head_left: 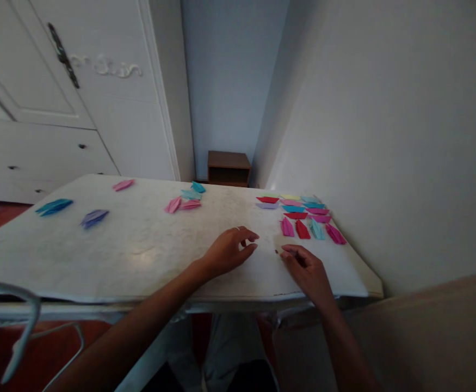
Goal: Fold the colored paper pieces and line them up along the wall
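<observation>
My left hand [230, 249] hovers over the front middle of the white table [148, 272], thumb and fingers apart, holding nothing. To its right, my right hand [306, 268] has its thumb and fingers pinched together. Whatever is between them is mostly hidden and too small to name; a small dark spot [277, 251] shows by the fingertips. Just beyond that hand stands a row of folded paper pieces, among them a pink one [287, 227], a red one [302, 229], a light teal one [316, 229] and a magenta one [335, 234]. Flatter folded strips, such as a blue strip [293, 208], lie behind them.
More folded papers lie leftward: a pink pair [173, 204], a teal piece [198, 187], a purple one [94, 218], a blue one [54, 207]. A wall [405, 136] borders the right side. White cabinets [131, 120] and a brown box-shaped shelf [229, 159] stand behind.
</observation>
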`<state>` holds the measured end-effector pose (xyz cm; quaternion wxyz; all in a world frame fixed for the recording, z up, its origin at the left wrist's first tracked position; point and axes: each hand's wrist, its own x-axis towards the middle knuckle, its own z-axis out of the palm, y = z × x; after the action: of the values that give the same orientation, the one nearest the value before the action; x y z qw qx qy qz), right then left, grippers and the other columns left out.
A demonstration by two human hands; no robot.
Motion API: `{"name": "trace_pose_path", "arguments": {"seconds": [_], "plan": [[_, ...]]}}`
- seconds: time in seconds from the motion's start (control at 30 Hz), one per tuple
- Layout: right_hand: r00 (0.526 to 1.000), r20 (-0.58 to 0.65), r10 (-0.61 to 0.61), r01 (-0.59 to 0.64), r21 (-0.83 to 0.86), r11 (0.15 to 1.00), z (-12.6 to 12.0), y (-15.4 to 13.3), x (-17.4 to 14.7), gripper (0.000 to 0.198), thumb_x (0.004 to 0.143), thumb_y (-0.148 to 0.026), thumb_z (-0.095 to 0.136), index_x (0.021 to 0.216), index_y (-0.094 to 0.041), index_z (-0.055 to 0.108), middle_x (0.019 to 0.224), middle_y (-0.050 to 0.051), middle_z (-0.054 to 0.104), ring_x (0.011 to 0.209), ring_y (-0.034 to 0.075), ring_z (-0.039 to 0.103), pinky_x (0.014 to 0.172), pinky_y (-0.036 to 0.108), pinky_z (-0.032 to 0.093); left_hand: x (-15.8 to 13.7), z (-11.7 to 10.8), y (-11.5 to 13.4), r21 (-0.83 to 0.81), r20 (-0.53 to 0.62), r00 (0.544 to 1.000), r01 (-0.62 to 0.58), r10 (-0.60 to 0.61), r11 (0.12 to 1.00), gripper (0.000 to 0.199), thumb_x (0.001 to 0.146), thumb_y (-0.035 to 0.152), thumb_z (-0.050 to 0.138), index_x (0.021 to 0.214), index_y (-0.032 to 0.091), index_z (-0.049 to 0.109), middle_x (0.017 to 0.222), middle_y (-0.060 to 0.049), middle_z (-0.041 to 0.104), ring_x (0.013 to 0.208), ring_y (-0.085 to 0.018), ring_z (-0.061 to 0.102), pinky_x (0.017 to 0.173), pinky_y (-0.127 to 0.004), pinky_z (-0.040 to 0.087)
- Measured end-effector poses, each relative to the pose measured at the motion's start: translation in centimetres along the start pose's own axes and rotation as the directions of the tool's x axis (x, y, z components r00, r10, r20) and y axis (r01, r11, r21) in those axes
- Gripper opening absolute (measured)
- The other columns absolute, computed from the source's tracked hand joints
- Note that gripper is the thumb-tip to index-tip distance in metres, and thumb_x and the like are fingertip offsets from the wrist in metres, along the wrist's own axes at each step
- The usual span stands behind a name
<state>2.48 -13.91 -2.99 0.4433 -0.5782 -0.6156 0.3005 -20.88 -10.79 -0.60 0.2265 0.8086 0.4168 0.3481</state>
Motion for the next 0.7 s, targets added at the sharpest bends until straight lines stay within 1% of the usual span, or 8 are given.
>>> {"name": "trace_pose_path", "arguments": {"seconds": [0.07,0.17,0.27,0.33,0.43,0.53,0.6,0.7], "plan": [[0.998,0.051,0.036,-0.038,0.039,0.999,0.5,-0.4,0.5,0.037,0.077,-0.050,0.067,0.094,-0.017,0.072,0.088,0.009,0.074,0.080,0.023,0.067,0.074,0.034,0.051,-2.0,-1.7,-0.5,-0.057,-0.028,0.997,0.066,-0.068,0.996,0.018,0.086,0.023,0.058,0.097,0.017,0.071,0.089,-0.005,0.072,0.070,-0.013,0.062,0.072,-0.026,0.050],[0.991,0.113,0.068,-0.084,0.138,0.987,2.3,-1.7,1.3,0.037,0.076,-0.050,0.068,0.095,-0.018,0.071,0.087,0.009,0.074,0.080,0.023,0.067,0.075,0.035,0.052,-4.7,-4.3,-1.6,-0.114,-0.097,0.982,0.153,-0.164,0.982,0.018,0.085,0.025,0.058,0.091,0.017,0.073,0.086,-0.005,0.073,0.069,-0.014,0.062,0.067,-0.025,0.048],[0.976,0.218,0.015,-0.056,0.181,0.982,5.5,-3.6,2.3,0.033,0.075,-0.048,0.068,0.093,-0.019,0.070,0.084,0.008,0.074,0.075,0.021,0.067,0.072,0.034,0.053,-7.0,-6.3,-2.9,-0.199,-0.171,0.947,0.236,-0.271,0.951,0.019,0.083,0.027,0.059,0.089,0.017,0.073,0.084,-0.005,0.074,0.070,-0.015,0.063,0.065,-0.025,0.047],[0.953,0.300,-0.044,-0.006,0.166,0.986,8.1,-5.1,3.4,0.031,0.075,-0.045,0.067,0.091,-0.019,0.069,0.079,0.006,0.072,0.071,0.020,0.066,0.069,0.034,0.053,-8.2,-7.2,-3.7,-0.300,-0.215,0.910,0.285,-0.355,0.910,0.019,0.081,0.030,0.060,0.087,0.017,0.073,0.082,-0.005,0.074,0.071,-0.016,0.064,0.064,-0.025,0.047],[0.918,0.376,-0.127,0.098,0.096,0.991,12.2,-7.5,5.6,0.030,0.077,-0.040,0.064,0.095,-0.017,0.067,0.077,0.005,0.070,0.069,0.019,0.065,0.067,0.033,0.053,-9.3,-7.6,-4.3,-0.470,-0.245,0.854,0.309,-0.458,0.827,0.022,0.080,0.033,0.060,0.085,0.016,0.072,0.076,-0.005,0.073,0.067,-0.016,0.064,0.061,-0.025,0.047],[0.889,0.415,-0.193,0.239,-0.061,0.969,16.2,-9.6,8.4,0.030,0.080,-0.031,0.058,0.105,-0.017,0.064,0.097,0.007,0.069,0.069,0.017,0.066,0.069,0.033,0.053,-9.8,-7.4,-4.1,-0.502,-0.249,0.860,0.278,-0.445,0.819,0.021,0.080,0.031,0.059,0.086,0.015,0.071,0.076,-0.005,0.072,0.068,-0.016,0.064,0.062,-0.025,0.047],[0.864,0.421,-0.277,0.393,-0.218,0.894,18.4,-10.7,10.1,0.035,0.078,-0.022,0.057,0.112,-0.016,0.063,0.109,0.010,0.067,0.079,0.019,0.066,0.078,0.035,0.053,-10.0,-7.1,-3.9,-0.462,-0.247,0.880,0.261,-0.405,0.848,0.020,0.080,0.029,0.059,0.087,0.015,0.072,0.077,-0.005,0.072,0.070,-0.016,0.064,0.064,-0.025,0.047],[0.793,0.486,-0.367,0.572,-0.388,0.722,20.9,-11.8,11.7,0.047,0.074,-0.010,0.054,0.121,-0.016,0.060,0.126,0.012,0.060,0.110,0.023,0.059,0.095,0.036,0.046,-10.1,-6.9,-3.8,-0.445,-0.275,0.880,0.240,-0.387,0.863,0.019,0.080,0.026,0.059,0.087,0.015,0.073,0.079,-0.004,0.072,0.072,-0.016,0.064,0.066,-0.025,0.047]]}}
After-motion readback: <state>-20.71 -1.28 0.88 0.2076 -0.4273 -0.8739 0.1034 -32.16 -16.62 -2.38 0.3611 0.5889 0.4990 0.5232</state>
